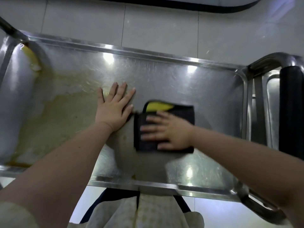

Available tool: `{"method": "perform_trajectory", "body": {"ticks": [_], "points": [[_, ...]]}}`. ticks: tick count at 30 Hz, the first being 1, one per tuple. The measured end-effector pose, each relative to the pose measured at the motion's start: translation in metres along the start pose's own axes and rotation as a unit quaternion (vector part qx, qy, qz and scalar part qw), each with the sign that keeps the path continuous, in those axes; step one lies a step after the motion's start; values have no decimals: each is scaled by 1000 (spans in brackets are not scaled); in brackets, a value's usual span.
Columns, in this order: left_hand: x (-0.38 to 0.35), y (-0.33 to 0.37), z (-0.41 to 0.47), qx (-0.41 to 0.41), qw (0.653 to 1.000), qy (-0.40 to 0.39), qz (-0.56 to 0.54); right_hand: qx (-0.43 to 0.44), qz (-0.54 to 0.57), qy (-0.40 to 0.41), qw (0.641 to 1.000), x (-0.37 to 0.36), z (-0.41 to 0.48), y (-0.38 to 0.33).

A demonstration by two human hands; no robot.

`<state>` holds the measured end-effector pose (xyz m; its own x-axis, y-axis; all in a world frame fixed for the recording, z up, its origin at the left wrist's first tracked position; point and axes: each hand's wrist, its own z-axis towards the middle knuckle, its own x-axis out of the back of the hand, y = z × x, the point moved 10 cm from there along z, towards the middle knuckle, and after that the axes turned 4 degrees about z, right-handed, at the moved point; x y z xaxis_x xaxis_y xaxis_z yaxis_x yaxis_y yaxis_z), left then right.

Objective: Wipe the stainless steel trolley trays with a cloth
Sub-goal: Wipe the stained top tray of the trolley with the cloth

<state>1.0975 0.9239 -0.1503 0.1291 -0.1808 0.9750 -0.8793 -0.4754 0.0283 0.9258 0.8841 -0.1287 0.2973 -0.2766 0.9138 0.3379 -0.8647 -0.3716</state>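
Pinning folded black-and-yellow cloth (183,111), likely soft and limp, flat under straight-fingered right hand (167,130); bracing left hand (113,109), fingers spread, on probably slick stainless steel tray (181,79).

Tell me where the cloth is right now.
In the head view, the dark cloth lies flat on the steel tray, right of centre, pressed under the right hand; the left hand rests flat on the tray just to its left.

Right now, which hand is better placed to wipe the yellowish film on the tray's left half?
Probably the right hand: it presses flat on the cloth. The left hand lies bare on the tray, beside the film.
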Motion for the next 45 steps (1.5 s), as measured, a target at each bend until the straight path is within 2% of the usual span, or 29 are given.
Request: {"method": "perform_trajectory", "body": {"ticks": [2,4,5,7,9,11,14,16,17,19,21,23,26,29,30,32,36,39,42,45], "points": [[-1,-1,1,0,1000,2,2,-166,-26,34,985,36,3,92],[-1,-1,1,-1,1000,6,0,-327,-33,67,942,61,-12,165],[0,-1,1,-2,1000,8,0,-386,-28,79,919,65,-20,184],[0,0,1,-2,1000,11,-5,-444,-35,90,891,61,-24,187],[1,-1,0,0,1000,11,-10,-427,-54,92,898,50,-18,155],[2,-1,0,3,1000,11,-10,-362,-57,93,926,32,-15,99],[4,0,1,6,1000,12,-12,-218,-41,90,971,-13,-23,-20],[3,-1,1,8,1000,13,-11,-107,-31,50,993,-47,-35,-93],[3,-1,0,7,1000,15,-9,-63,-24,31,997,-56,-40,-111],[3,-1,0,5,1000,19,-8,-19,-8,15,1000,-51,-42,-100],[2,-2,0,4,1000,20,-4,-73,-12,36,997,-25,-35,-45],[1,-2,0,3,1000,21,-2,-209,-21,82,974,10,-35,42],[2,-2,0,3,1000,23,-8,-439,-17,115,891,48,-58,154],[3,-3,0,8,1000,19,-8,-573,9,133,809,51,-70,187],[3,-3,0,9,1000,18,-8,-588,8,139,797,48,-69,179],[5,-3,0,12,1000,16,-10,-584,7,154,797,35,-70,140],[5,-2,1,15,1000,16,-9,-524,1,167,835,-17,-95,6],[5,-2,0,14,1000,19,-11,-506,16,130,852,-59,-123,-72],[4,-2,0,10,1000,22,-4,-499,30,113,859,-55,-120,-59],[4,-1,0,6,1000,23,-3,-529,3,135,838,-14,-99,18]]}}
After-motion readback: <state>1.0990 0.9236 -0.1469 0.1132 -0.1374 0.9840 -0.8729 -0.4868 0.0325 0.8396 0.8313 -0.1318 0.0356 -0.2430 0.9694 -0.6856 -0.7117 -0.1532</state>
